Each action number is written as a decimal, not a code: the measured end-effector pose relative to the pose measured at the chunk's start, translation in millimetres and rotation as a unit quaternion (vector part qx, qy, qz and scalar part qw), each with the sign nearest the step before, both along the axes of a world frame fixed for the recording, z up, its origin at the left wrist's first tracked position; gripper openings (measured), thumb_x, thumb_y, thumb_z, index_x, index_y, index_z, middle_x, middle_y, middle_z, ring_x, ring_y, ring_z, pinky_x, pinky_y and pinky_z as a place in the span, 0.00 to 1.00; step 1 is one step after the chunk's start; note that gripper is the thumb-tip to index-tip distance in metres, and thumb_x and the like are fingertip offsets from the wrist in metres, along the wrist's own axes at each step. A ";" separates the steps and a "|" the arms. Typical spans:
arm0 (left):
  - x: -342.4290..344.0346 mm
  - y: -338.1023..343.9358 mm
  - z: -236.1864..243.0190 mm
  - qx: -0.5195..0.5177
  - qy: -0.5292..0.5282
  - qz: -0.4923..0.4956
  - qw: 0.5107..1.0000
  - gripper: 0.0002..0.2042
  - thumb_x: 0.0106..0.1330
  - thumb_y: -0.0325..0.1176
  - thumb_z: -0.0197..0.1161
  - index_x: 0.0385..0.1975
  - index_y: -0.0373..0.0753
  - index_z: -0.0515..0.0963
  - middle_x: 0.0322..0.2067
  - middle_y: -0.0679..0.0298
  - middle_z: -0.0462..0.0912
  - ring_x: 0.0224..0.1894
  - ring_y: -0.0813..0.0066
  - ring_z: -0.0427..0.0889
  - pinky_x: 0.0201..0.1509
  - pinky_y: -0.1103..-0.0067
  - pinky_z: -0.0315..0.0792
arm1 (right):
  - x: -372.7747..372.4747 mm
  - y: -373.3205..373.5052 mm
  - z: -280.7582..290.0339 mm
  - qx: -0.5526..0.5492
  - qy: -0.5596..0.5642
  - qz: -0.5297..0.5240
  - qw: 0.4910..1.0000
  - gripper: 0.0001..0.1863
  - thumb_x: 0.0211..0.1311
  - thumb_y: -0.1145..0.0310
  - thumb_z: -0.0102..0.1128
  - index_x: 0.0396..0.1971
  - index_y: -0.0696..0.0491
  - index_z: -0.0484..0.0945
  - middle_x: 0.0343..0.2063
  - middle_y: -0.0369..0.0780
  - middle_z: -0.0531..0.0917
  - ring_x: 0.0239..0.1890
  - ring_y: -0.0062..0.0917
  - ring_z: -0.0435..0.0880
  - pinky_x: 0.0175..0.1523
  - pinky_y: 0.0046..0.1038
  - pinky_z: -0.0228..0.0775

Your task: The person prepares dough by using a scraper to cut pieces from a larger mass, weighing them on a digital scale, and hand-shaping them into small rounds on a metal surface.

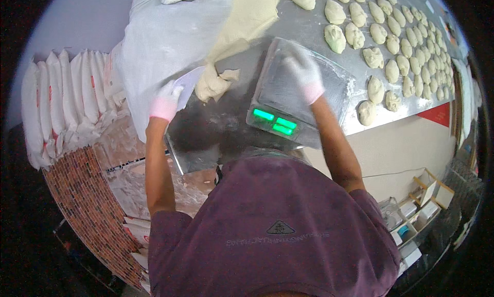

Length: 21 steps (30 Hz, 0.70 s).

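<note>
My left hand (167, 100), in a white and pink glove, is closed on a pale lavender dough scraper (191, 85). Just right of the scraper's blade lies a torn lump of dough (212, 85), at the near end of a big pale dough mass (249, 22). A white cloth (172, 45) covers the left part of that mass. My gloved right hand (303, 73) is over the plate of a digital scale (272, 112) with lit green displays. Motion smears its fingers, so whether they hold anything is unclear.
Many dough pieces (378, 34) sit in rows over the right side of the metal table (293, 27). Full white sacks (67, 94) stand in a row at left. Below right, a shelf (419, 214) holds containers. The table's near edge runs close to my body.
</note>
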<state>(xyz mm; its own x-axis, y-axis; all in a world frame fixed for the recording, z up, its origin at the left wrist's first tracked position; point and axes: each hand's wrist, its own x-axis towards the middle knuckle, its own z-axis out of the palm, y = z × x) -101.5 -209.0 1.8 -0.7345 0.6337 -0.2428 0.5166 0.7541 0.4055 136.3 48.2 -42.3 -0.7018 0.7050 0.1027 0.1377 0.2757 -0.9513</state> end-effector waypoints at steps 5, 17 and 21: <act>-25.9 47.4 -13.9 0.003 0.044 -0.151 0.988 0.18 0.64 0.45 0.46 0.42 0.37 0.74 0.43 0.46 0.75 0.47 0.49 0.72 0.49 0.64 0.65 | -55.9 -64.9 -41.4 -0.106 -0.064 0.092 0.988 0.29 0.58 0.68 0.52 0.57 0.65 0.59 0.56 0.51 0.66 0.60 0.34 0.65 0.63 0.27 0.55; -31.8 66.9 -46.0 -0.018 0.036 -0.154 0.987 0.22 0.63 0.51 0.44 0.41 0.38 0.75 0.39 0.47 0.77 0.44 0.48 0.73 0.46 0.62 0.66 | -105.4 -90.7 -85.8 0.094 -0.249 0.036 0.963 0.25 0.47 0.62 0.57 0.44 0.61 0.68 0.42 0.55 0.73 0.49 0.47 0.69 0.54 0.38 0.62; -27.9 87.3 -48.9 -0.040 -0.033 -0.117 0.992 0.28 0.62 0.57 0.41 0.43 0.38 0.75 0.42 0.47 0.76 0.46 0.48 0.73 0.49 0.63 0.67 | -104.6 -104.3 -79.3 0.043 -0.241 0.051 0.968 0.25 0.46 0.62 0.59 0.44 0.60 0.69 0.42 0.54 0.73 0.49 0.47 0.69 0.54 0.37 0.62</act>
<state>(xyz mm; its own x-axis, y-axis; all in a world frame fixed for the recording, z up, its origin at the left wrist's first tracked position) -129.4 -121.8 -47.1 -0.5499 0.7622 -0.3416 0.6561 0.6473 0.3880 31.7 -56.1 -121.6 -0.7482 0.6331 -0.1983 0.5278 0.3870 -0.7561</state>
